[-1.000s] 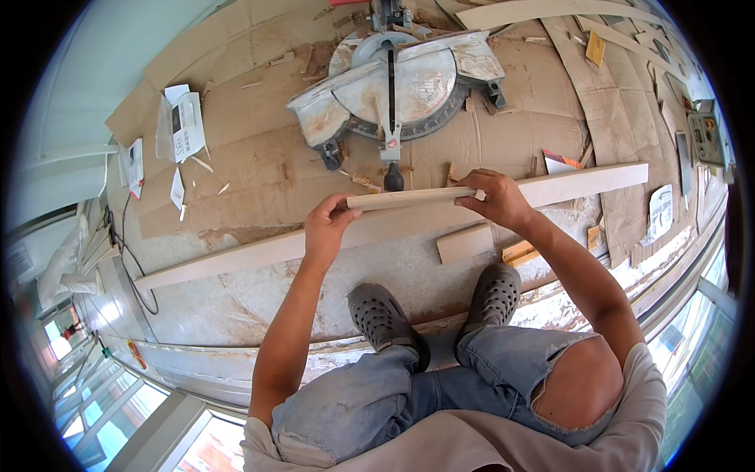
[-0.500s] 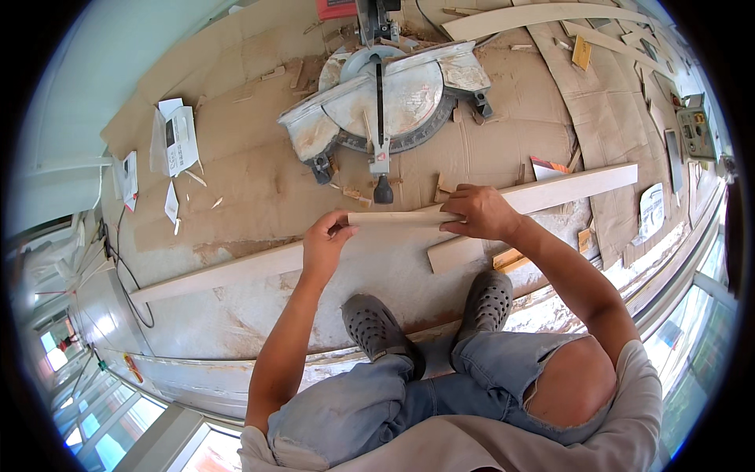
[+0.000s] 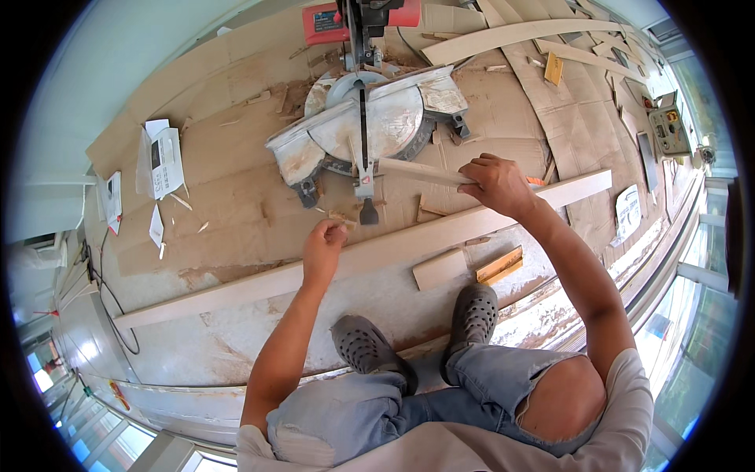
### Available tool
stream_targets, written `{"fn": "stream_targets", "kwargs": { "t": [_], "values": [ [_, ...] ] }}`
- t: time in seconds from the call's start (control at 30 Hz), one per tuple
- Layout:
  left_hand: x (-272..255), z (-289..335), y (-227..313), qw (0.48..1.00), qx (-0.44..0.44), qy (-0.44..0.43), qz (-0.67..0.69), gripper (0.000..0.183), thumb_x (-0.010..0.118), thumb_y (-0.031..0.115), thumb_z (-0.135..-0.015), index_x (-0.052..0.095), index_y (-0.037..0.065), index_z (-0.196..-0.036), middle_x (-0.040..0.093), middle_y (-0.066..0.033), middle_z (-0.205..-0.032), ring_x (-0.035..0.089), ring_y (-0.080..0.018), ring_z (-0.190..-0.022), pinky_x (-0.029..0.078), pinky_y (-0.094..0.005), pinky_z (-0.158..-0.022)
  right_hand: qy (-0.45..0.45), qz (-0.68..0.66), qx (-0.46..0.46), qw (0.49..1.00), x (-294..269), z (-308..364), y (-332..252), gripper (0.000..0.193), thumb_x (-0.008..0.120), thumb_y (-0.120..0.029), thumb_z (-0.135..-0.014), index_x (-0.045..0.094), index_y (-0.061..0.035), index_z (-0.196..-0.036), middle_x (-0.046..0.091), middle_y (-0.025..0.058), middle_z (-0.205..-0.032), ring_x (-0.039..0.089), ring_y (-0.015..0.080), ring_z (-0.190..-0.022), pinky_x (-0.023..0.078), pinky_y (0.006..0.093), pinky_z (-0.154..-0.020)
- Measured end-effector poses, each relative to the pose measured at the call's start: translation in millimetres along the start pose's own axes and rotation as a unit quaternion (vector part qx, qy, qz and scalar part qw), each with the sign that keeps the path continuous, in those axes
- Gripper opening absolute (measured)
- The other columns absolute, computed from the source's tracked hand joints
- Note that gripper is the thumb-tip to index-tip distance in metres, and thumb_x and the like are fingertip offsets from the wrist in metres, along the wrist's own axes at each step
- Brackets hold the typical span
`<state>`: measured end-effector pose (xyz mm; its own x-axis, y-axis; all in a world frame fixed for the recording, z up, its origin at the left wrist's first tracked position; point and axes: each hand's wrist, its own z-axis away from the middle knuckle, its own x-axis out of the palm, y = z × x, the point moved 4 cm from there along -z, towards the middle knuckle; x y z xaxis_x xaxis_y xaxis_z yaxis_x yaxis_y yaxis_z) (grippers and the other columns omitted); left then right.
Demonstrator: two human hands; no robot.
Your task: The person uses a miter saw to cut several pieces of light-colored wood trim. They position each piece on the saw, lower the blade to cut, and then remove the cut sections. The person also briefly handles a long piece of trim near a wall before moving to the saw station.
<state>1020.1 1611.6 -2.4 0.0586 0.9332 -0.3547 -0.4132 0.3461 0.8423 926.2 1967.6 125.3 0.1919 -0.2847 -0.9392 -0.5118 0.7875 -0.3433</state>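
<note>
Wood strip (image 3: 425,171) has moved toward the saw (image 3: 397,122), held in my right hand (image 3: 499,186) (left hand (image 3: 323,241) curled, contents unclear).

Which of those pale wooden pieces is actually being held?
The short, narrow, pale wooden strip, its right end gripped by the right hand. The long, flat, pale wooden board and short, wide, pale wooden block lie unheld, nearer the perforated grey shoes.

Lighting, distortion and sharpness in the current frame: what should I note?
Head view: fisheye rim black at the corners, plank at upper right looking bowed, probably from the lens; head view: window panes at lower left washed out, glare on the grey floor at left; head view: right hand and wood strip fairly crisp.
</note>
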Motion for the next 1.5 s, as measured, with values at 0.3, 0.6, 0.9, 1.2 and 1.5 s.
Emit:
{"fn": "stream_targets", "kwargs": {
  "t": [0.3,0.6,0.9,1.2,1.5],
  "values": [
    [31,-113,-1,0.989,-0.048,0.143,0.0,0.045,0.077,0.04,-0.092,0.067,-0.004,-0.094,0.068,-0.0073,-0.078,0.063,-0.0148,-0.065,0.051,-0.0326,-0.062,-0.035,0.021,0.089,0.995,-57,24,-22,0.021,0.075,-0.014,-0.083,0.069,-0.005,-0.101,0.069,0.0112,-0.093,0.066,0.0322,-0.097,0.053,0.0441,-0.084],
    [53,-102,-15,0.98,-0.058,0.106,0.16,0.036,0.069,0.029,-0.099,0.064,-0.001,-0.08,0.064,-0.0064,-0.067,0.058,-0.0132,-0.053,0.046,-0.0288,-0.048,-0.093,0.106,0.124,0.982,-131,76,-18,0.023,0.077,-0.013,-0.081,0.069,-0.0049,-0.102,0.069,0.0115,-0.092,0.066,0.033,-0.096,0.053,0.0446,-0.084],
    [29,-69,-27,0.998,-0.018,0.022,0.058,0.026,0.062,0.027,-0.103,0.067,0.002,-0.101,0.067,-0.0034,-0.077,0.059,-0.0102,-0.064,0.049,-0.0272,-0.054,-0.057,0.158,-0.006,0.986,-103,-33,49,0.021,0.077,-0.019,-0.083,0.071,-0.0073,-0.099,0.068,0.0066,-0.093,0.064,0.0283,-0.099,0.053,0.0425,-0.083],
    [-23,-11,40,0.965,-0.013,-0.176,-0.196,0.04,0.067,0.035,-0.099,0.066,0.0,-0.118,0.073,-0.0102,-0.092,0.068,-0.0209,-0.082,0.054,-0.035,-0.076,-0.01,0.155,-0.105,0.982,-44,-156,112,0.023,0.072,-0.031,-0.089,0.07,-0.0107,-0.1,0.065,0.0031,-0.105,0.062,0.024,-0.108,0.057,0.0424,-0.085],
    [-18,-2,80,0.932,-0.119,-0.19,-0.283,0.062,0.072,0.044,-0.093,0.056,-0.001,-0.134,0.07,-0.0152,-0.096,0.068,-0.0273,-0.096,0.055,-0.0401,-0.083,0.055,0.144,-0.168,0.974,-11,-197,145,0.028,0.075,-0.035,-0.085,0.068,-0.0093,-0.092,0.065,0.0034,-0.095,0.063,0.0236,-0.102,0.058,0.039,-0.079]
  ]
}}
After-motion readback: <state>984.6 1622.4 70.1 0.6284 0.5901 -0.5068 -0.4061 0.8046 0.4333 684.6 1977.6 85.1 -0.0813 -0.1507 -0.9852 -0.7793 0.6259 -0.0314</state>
